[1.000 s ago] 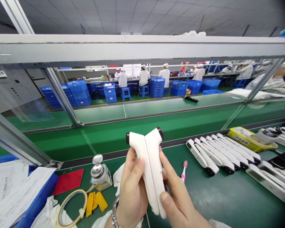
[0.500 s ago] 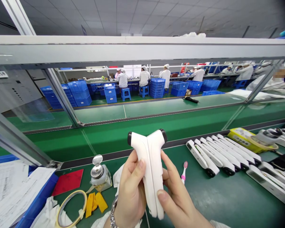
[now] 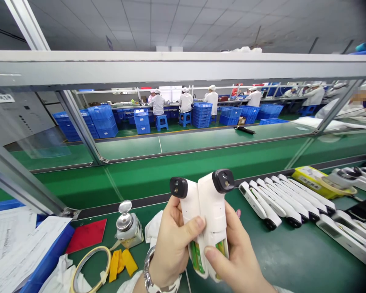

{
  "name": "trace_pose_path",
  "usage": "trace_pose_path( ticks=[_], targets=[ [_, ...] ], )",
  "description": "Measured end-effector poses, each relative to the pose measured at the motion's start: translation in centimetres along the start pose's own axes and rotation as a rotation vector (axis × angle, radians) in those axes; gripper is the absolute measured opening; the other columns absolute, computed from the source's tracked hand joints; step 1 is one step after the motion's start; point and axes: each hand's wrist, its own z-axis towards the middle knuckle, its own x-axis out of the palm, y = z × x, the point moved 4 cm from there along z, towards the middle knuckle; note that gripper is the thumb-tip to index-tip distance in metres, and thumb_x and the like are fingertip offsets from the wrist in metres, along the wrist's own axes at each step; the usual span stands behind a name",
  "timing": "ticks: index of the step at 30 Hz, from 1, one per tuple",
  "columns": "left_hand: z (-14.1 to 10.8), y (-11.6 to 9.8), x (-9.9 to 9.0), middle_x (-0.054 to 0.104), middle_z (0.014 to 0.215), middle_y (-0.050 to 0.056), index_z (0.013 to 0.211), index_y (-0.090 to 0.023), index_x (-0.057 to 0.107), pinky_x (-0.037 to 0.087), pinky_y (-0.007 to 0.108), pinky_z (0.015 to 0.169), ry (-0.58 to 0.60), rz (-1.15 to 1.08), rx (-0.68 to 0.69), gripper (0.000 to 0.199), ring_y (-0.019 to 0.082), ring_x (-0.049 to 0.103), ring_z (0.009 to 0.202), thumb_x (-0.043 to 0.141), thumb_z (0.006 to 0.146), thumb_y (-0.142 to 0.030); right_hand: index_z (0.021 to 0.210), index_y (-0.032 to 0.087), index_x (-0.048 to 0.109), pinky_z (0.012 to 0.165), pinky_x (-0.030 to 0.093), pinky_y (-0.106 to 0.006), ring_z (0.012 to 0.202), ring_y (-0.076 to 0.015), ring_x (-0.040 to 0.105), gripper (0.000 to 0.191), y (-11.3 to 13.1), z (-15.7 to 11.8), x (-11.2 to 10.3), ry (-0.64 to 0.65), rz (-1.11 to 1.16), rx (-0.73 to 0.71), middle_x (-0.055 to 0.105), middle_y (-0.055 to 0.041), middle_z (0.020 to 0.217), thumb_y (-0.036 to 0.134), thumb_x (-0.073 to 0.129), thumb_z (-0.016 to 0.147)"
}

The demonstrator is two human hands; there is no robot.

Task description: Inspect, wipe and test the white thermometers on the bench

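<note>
Holding two white handheld units side by side, both hands are closed around them just above the near edge of the green belt [image 3: 171, 175]. The left unit [image 3: 187, 203] is gripped by the left hand [image 3: 171, 248], thumb pressed across its body; the right unit [image 3: 215, 199] is clasped by the right hand [image 3: 232, 252], thumb laid low on its front. Both dark sensor heads are turned toward the camera, and green cells are visible in the open lower backs — so the step in hand is judged to be a paired look-over of heads and battery bays.

To do it well, the two units are best kept level and steady with the heads left uncovered, while thumbs are kept off the open bays so that the cells are not nudged loose. A light but full wrap is advised, since smooth plastic shells slip easily against each other.

On the near side of the belt, to its right, a row of like white units [image 3: 277, 203] is laid out, well apart from the hands. To its left a metal-capped dispenser bottle [image 3: 128, 228], a tape ring [image 3: 90, 268] and a red card [image 3: 87, 234] are seen — none is touched.
</note>
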Motion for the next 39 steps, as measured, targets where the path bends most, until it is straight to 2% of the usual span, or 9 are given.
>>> trace_pose_path(
  ticks=[3,6,8,12,16,19,25,32,39],
  targets=[
    [0.0,0.0,-0.3,0.068,0.089,0.003,0.098,-0.02,0.057,0.053,0.028,0.076,-0.059,-0.003,0.004,0.03,0.018,0.065,0.083,0.07,0.072,-0.022,0.135,0.03,0.031,0.084,0.052,-0.037,0.112,-0.03,0.055,0.063,0.2,0.0,-0.2,-0.052,0.011,0.09,0.058,-0.0071,0.122,0.039,0.062,0.08],
    [0.1,-0.2,-0.8,0.067,0.096,0.002,0.107,-0.025,0.055,0.051,0.031,0.082,-0.17,-0.044,-0.047,0.031,0.018,0.065,0.088,0.064,0.078,-0.027,0.135,0.031,0.031,0.078,0.054,-0.037,0.104,-0.0286,0.059,0.063,0.1,0.2,-0.1,-0.011,0.076,0.173,0.059,-0.0077,0.12,0.036,0.062,0.081],
    [0.1,-0.3,-0.9,0.067,0.1,0.003,0.115,-0.026,0.052,0.05,0.033,0.085,-0.199,-0.084,-0.112,0.035,0.02,0.064,0.091,0.06,0.081,-0.029,0.135,0.03,0.032,0.082,0.053,-0.039,0.104,-0.0282,0.059,0.063,0.0,0.4,0.0,0.025,0.15,0.217,0.057,-0.0082,0.124,0.036,0.062,0.081],
    [0.2,-0.8,-0.8,0.065,0.106,0.004,0.124,-0.027,0.048,0.047,0.034,0.09,-0.161,-0.106,-0.152,0.043,0.021,0.063,0.094,0.058,0.082,-0.023,0.136,0.031,0.029,0.093,0.048,-0.038,0.117,-0.0261,0.052,0.062,-0.3,0.6,-0.2,0.061,0.219,0.259,0.05,-0.0058,0.134,0.033,0.061,0.083],
    [0.2,-0.8,-0.5,0.064,0.107,0.004,0.127,-0.027,0.045,0.046,0.035,0.091,-0.123,-0.133,-0.166,0.047,0.021,0.062,0.097,0.057,0.082,-0.02,0.134,0.031,0.037,0.105,0.036,-0.038,0.13,-0.0236,0.036,0.046,-0.5,0.8,-0.7,0.036,0.236,0.247,0.043,-0.0021,0.141,0.043,0.047,0.09],
    [0.1,-0.7,-0.4,0.064,0.108,0.004,0.126,-0.026,0.045,0.046,0.035,0.091,-0.107,-0.162,-0.175,0.045,0.021,0.061,0.099,0.056,0.083,-0.019,0.134,0.031,0.038,0.108,0.03,-0.04,0.132,-0.0235,0.031,0.046,-0.7,0.9,-0.7,0.015,0.247,0.247,0.042,-0.0018,0.141,0.048,0.041,0.091],
    [0.1,-0.9,-0.6,0.064,0.107,0.004,0.126,-0.026,0.046,0.047,0.035,0.09,-0.079,-0.139,-0.166,0.047,0.021,0.061,0.1,0.055,0.081,-0.013,0.137,0.025,0.031,0.102,0.037,-0.047,0.123,-0.0293,0.045,0.057,-0.9,0.9,-0.4,-0.019,0.31,0.252,0.048,-0.0099,0.136,0.056,0.033,0.09],
    [0.2,-0.9,-0.4,0.065,0.106,0.004,0.122,-0.026,0.049,0.047,0.035,0.09,-0.026,-0.136,-0.149,0.044,0.022,0.061,0.101,0.056,0.08,-0.013,0.138,0.029,0.028,0.1,0.039,-0.045,0.119,-0.0281,0.05,0.052,-0.9,0.6,-0.6,0.008,0.197,0.206,0.052,-0.0079,0.13,0.054,0.026,0.092],
    [-0.2,-1.3,-0.4,0.064,0.111,0.004,0.118,-0.028,0.053,0.047,0.032,0.091,0.077,-0.073,-0.074,0.044,0.021,0.06,0.102,0.06,0.077,-0.014,0.137,0.038,0.028,0.104,0.037,-0.041,0.13,-0.0255,0.035,0.048,-1.0,0.0,-0.5,-0.043,-0.022,0.017,0.045,0.0008,0.138,0.04,0.045,0.091]
  ],
)
